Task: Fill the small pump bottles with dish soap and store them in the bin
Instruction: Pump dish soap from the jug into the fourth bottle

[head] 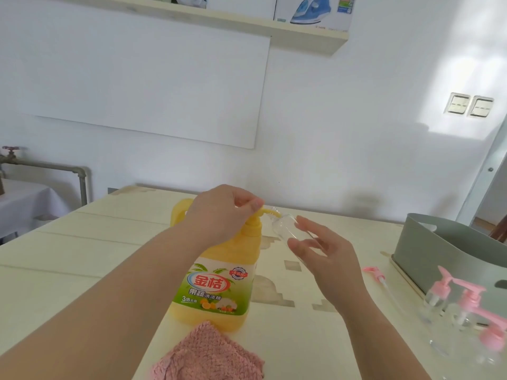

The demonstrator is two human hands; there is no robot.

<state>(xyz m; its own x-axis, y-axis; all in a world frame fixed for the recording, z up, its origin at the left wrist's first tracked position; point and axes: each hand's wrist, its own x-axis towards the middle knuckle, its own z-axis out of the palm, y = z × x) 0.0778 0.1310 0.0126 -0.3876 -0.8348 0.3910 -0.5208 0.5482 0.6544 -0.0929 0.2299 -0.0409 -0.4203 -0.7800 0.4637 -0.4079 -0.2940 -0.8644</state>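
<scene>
My left hand point(219, 212) covers the pump top of the dish soap bottle point(216, 286), so only the spout shows. The small clear bottle point(285, 224) in my right hand point(326, 259) has its lower end hidden by my thumb and palm, and I cannot tell whether any soap is inside. The pink cloth point(208, 355) is cut off at the near edge. At the near right the pump bottles point(463, 305) are blurred, their clear bodies hard to trace, and one runs off the right edge. The bin point(439, 242) is cut off there too, its wall hiding the inside. The boxes point(312, 12) on the shelf point(301, 37) are cropped at the top.
</scene>
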